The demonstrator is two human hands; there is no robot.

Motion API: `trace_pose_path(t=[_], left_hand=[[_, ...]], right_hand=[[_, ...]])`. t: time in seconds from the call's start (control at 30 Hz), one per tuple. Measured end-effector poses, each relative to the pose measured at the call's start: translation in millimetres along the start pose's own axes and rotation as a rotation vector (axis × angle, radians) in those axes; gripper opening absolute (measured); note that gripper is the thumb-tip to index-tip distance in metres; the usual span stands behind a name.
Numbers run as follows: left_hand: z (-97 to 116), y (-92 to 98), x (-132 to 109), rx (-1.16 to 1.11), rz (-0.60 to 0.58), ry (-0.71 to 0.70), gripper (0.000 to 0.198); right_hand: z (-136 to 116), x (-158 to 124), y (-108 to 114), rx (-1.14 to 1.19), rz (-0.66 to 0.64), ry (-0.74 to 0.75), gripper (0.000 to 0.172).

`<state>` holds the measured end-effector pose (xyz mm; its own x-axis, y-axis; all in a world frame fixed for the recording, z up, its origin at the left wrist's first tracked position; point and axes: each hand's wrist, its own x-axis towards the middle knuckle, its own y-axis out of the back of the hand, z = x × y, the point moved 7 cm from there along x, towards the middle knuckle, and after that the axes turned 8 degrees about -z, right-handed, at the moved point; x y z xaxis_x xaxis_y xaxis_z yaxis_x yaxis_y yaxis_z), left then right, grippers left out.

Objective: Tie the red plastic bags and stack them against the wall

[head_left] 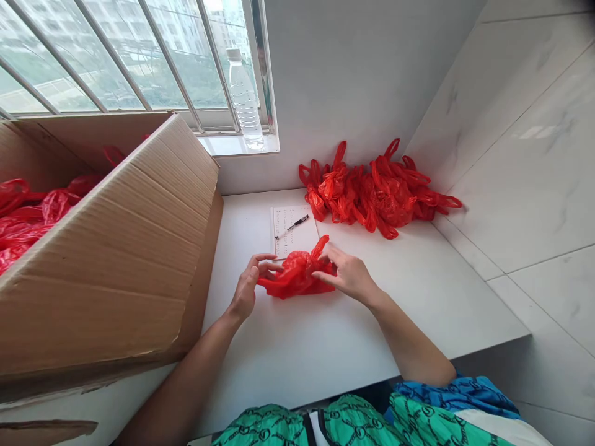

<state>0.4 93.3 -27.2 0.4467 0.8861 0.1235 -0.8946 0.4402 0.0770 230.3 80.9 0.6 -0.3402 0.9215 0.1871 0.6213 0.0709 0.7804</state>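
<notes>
A crumpled red plastic bag (297, 275) lies on the white tabletop in front of me, with a loop of it standing up near its right side. At its left end is my left hand (251, 282), fingers stretched out and apart, some of them resting on the plastic. My right hand (349, 272) has the bag's right side between thumb and fingers; its fingertips are partly hidden by the plastic. Just behind the bag lies a sheet of paper with writing (297, 244), and a black pen (298, 222) rests across it.
A heap of knotted red plastic bags (372, 192) sits against the wall at the back right. To my left stands a large open cardboard box (139, 248) with more red bags (51, 207) inside. A clear water bottle (245, 102) stands on the windowsill beside the barred window.
</notes>
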Motion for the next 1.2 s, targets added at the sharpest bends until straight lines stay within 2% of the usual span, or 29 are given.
trace_pose_path(t=[0.07, 0.13, 0.2, 0.27, 0.33, 0.4, 0.5, 0.57, 0.6, 0.63, 0.7, 0.73, 0.8, 0.9, 1.03, 1.2], left_hand=[[-6.6, -11.1, 0.8, -0.042, -0.157, 0.086, 0.079], [-13.6, -11.1, 1.3, -0.021, -0.167, 0.172, 0.088], [-17.6, -2.9, 1.6, 0.127, -0.063, 0.231, 0.075], [-16.0, 0.0, 1.5, 0.347, -0.026, 0.242, 0.053], [-10.5, -3.2, 1.4, 0.505, -0.065, 0.202, 0.036], [-0.7, -2.1, 0.6, 0.563, -0.055, 0.125, 0.028], [17.3, 2.6, -1.3, 0.641, -0.026, -0.002, 0.024], [25.2, 1.2, -2.4, 0.724, -0.041, -0.046, 0.022], [28.6, 0.1, -2.9, 0.76, -0.02, -0.06, 0.02], [32.0, -1.5, -3.5, 0.788, 0.024, -0.08, 0.018], [36.8, -10.0, -5.0, 0.829, 0.124, -0.132, 0.021], [36.5, -18.5, -5.2, 0.853, 0.135, -0.158, 0.027], [29.3, -41.6, -4.4, 0.935, 0.068, -0.201, 0.042], [6.1, -69.2, -4.8, 1.096, -0.077, -0.194, 0.059], [-18.4, -75.6, -9.4, 1.223, -0.135, -0.129, 0.068], [-21.6, -75.0, -13.2, 1.271, -0.151, -0.119, 0.074]], right_hand=[[-1.7, 0.5, -14.4, -0.082, -0.081, 0.015, 0.022], [-3.3, 0.7, -22.9, -0.082, -0.116, 0.044, 0.011], [-7.8, 1.0, -24.4, -0.006, -0.099, 0.111, 0.012], [-13.5, 0.5, -18.4, 0.11, -0.036, 0.192, 0.016], [-15.9, -0.9, -8.3, 0.196, 0.037, 0.235, 0.018], [-14.0, -2.7, 1.2, 0.225, 0.061, 0.221, 0.02], [-8.9, -4.7, 5.9, 0.196, -0.063, 0.173, 0.017], [-7.3, -6.0, 8.2, 0.132, -0.112, 0.16, 0.005], [-7.9, -6.1, 10.7, 0.091, -0.087, 0.16, 0.003], [-9.4, -5.9, 14.1, 0.055, -0.024, 0.161, 0.01], [-15.0, -5.8, 17.9, 0.007, 0.141, 0.169, 0.017], [-18.8, -5.4, 15.3, -0.012, 0.197, 0.179, 0.02], [-26.5, -2.8, 0.1, -0.08, 0.215, 0.207, 0.037], [-28.2, 3.3, -36.4, -0.242, 0.06, 0.198, 0.062], [-18.5, 4.0, -67.0, -0.367, -0.115, 0.121, 0.068], [-17.4, -0.8, -72.1, -0.411, -0.158, 0.067, 0.071]])
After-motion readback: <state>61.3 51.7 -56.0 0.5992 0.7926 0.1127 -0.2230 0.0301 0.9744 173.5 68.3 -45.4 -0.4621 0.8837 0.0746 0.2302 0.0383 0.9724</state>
